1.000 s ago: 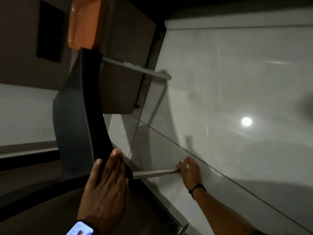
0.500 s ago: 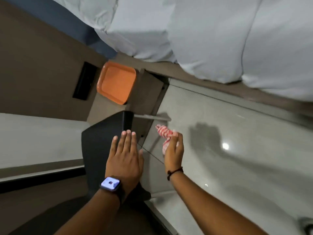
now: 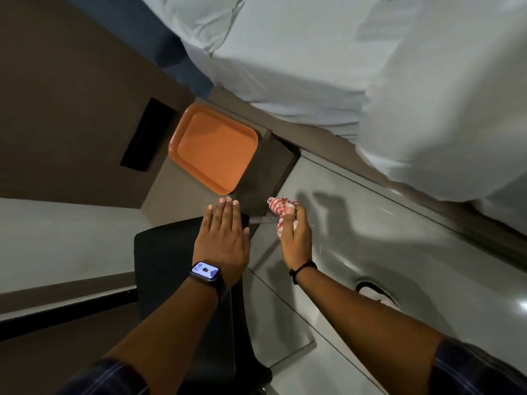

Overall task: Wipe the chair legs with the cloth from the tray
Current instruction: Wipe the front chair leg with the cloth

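A black chair (image 3: pixel 165 252) lies tipped, its seat facing me in the head view. My left hand (image 3: pixel 222 240), with a smartwatch on the wrist, rests flat on the seat, fingers spread. A thin metal chair leg (image 3: pixel 262 220) sticks out to the right from the seat's far corner. My right hand (image 3: pixel 295 238) grips a red-and-white checked cloth (image 3: pixel 281 210), which is bunched around the end of that leg. An empty orange tray (image 3: pixel 214 149) sits on a brown cabinet beyond the chair.
A bed with a white duvet (image 3: pixel 342 67) fills the upper right. Glossy grey floor tiles (image 3: pixel 399 238) lie to the right. A brown wall panel with a dark slot (image 3: pixel 147 135) stands at left. A sandal (image 3: pixel 376 295) lies on the floor near my right forearm.
The view has lifted from the floor toward the tray and bed. My right hand moved from the lower chair leg up to the upper leg with the cloth. The left hand stays on the seat.
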The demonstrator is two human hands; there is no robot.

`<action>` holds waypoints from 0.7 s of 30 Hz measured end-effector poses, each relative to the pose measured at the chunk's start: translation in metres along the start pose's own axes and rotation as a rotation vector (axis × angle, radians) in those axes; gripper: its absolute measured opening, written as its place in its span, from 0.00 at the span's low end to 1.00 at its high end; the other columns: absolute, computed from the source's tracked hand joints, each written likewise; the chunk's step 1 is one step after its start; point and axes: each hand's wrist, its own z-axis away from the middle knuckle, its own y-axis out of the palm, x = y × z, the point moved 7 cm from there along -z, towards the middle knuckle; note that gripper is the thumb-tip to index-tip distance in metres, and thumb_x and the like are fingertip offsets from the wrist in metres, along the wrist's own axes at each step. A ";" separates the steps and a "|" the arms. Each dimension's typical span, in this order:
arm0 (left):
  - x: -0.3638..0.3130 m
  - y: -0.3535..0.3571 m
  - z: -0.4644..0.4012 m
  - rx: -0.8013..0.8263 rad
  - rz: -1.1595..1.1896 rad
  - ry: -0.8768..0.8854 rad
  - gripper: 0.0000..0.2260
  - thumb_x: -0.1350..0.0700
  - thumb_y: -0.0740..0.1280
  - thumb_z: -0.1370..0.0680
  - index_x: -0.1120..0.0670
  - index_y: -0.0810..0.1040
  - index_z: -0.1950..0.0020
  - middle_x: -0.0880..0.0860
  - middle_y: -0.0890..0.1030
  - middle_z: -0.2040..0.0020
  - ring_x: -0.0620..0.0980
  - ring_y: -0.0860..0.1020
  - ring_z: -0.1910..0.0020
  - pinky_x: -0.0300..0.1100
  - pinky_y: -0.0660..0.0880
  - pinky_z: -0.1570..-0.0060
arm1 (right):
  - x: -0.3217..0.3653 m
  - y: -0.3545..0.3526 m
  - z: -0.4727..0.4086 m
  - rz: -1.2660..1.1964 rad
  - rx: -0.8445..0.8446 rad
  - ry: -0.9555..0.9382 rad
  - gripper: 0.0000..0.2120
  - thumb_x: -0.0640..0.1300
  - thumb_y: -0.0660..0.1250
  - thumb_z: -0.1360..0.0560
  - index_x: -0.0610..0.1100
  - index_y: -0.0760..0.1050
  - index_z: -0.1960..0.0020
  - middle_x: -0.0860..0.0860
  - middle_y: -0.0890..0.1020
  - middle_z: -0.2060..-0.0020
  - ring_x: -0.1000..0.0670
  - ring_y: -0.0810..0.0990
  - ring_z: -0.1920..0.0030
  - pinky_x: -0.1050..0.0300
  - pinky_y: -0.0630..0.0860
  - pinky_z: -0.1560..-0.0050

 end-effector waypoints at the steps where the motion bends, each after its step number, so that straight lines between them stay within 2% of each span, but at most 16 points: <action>1: 0.002 0.008 -0.010 0.002 -0.006 0.015 0.30 0.45 0.37 0.16 0.60 0.43 0.18 0.60 0.49 0.15 0.56 0.45 0.16 0.54 0.40 0.18 | -0.012 0.007 -0.007 0.014 0.013 0.013 0.11 0.53 0.56 0.12 0.54 0.75 0.35 0.43 0.84 0.35 0.40 0.83 0.34 0.36 0.81 0.29; 3: 0.007 0.031 -0.033 0.010 0.001 0.035 0.30 0.45 0.38 0.16 0.60 0.44 0.18 0.60 0.51 0.15 0.56 0.46 0.16 0.54 0.41 0.18 | -0.038 0.023 -0.020 0.011 0.006 0.056 0.14 0.56 0.55 0.13 0.56 0.76 0.35 0.49 0.85 0.35 0.44 0.83 0.32 0.37 0.80 0.27; 5: 0.013 0.056 -0.053 0.037 -0.001 0.032 0.30 0.45 0.38 0.16 0.60 0.45 0.18 0.60 0.51 0.15 0.56 0.46 0.16 0.54 0.40 0.18 | -0.059 0.039 -0.036 0.000 0.006 0.060 0.13 0.57 0.55 0.14 0.68 0.76 0.37 0.65 0.84 0.37 0.55 0.83 0.32 0.44 0.80 0.25; 6: 0.016 0.067 -0.058 0.058 -0.006 0.031 0.30 0.45 0.38 0.16 0.60 0.44 0.18 0.60 0.51 0.15 0.56 0.46 0.16 0.54 0.40 0.18 | -0.065 0.047 -0.041 0.025 0.023 0.038 0.14 0.56 0.55 0.13 0.68 0.76 0.35 0.67 0.83 0.35 0.57 0.82 0.31 0.45 0.79 0.24; 9: 0.017 0.099 -0.070 0.129 -0.012 0.044 0.30 0.47 0.40 0.16 0.63 0.45 0.18 0.62 0.51 0.16 0.58 0.47 0.16 0.53 0.38 0.20 | -0.090 0.087 -0.053 0.180 0.195 -0.037 0.22 0.51 0.55 0.12 0.46 0.80 0.27 0.50 0.81 0.26 0.50 0.76 0.21 0.44 0.70 0.18; 12: 0.012 0.106 -0.072 0.057 -0.015 0.063 0.29 0.51 0.48 0.15 0.67 0.49 0.19 0.67 0.53 0.17 0.63 0.49 0.17 0.56 0.42 0.19 | -0.111 0.123 -0.047 0.210 0.328 -0.078 0.21 0.48 0.56 0.12 0.42 0.82 0.28 0.43 0.80 0.24 0.45 0.74 0.19 0.44 0.64 0.13; 15: 0.010 0.110 -0.074 -0.013 0.044 0.039 0.29 0.52 0.52 0.15 0.70 0.52 0.20 0.71 0.54 0.19 0.67 0.50 0.18 0.58 0.45 0.19 | -0.138 0.124 -0.066 0.218 0.291 -0.048 0.19 0.43 0.58 0.14 0.40 0.86 0.37 0.38 0.83 0.29 0.38 0.78 0.23 0.40 0.64 0.15; 17: 0.009 0.113 -0.072 -0.036 0.058 0.053 0.29 0.52 0.52 0.15 0.70 0.52 0.20 0.72 0.52 0.19 0.67 0.48 0.17 0.59 0.44 0.18 | -0.163 0.119 -0.092 0.331 0.306 -0.007 0.16 0.39 0.61 0.17 0.38 0.88 0.50 0.37 0.89 0.42 0.37 0.85 0.35 0.35 0.67 0.17; 18: 0.008 0.114 -0.072 -0.049 0.052 0.062 0.29 0.52 0.51 0.15 0.70 0.51 0.20 0.72 0.52 0.19 0.67 0.47 0.17 0.59 0.43 0.18 | -0.175 0.117 -0.109 0.401 0.344 0.053 0.16 0.38 0.63 0.17 0.41 0.87 0.58 0.36 0.90 0.48 0.37 0.86 0.41 0.35 0.70 0.20; 20: 0.008 0.117 -0.073 -0.060 0.048 0.038 0.30 0.51 0.50 0.16 0.69 0.50 0.20 0.71 0.50 0.18 0.67 0.45 0.17 0.58 0.40 0.18 | -0.194 0.112 -0.138 0.426 0.392 0.219 0.20 0.46 0.61 0.20 0.49 0.81 0.69 0.36 0.91 0.54 0.37 0.86 0.44 0.41 0.76 0.26; 21: 0.007 0.117 -0.074 -0.050 0.049 0.018 0.31 0.50 0.50 0.16 0.68 0.50 0.20 0.71 0.49 0.18 0.67 0.44 0.17 0.58 0.38 0.19 | -0.202 0.109 -0.148 0.422 0.392 0.303 0.21 0.50 0.58 0.21 0.49 0.80 0.69 0.37 0.91 0.52 0.38 0.86 0.42 0.45 0.76 0.25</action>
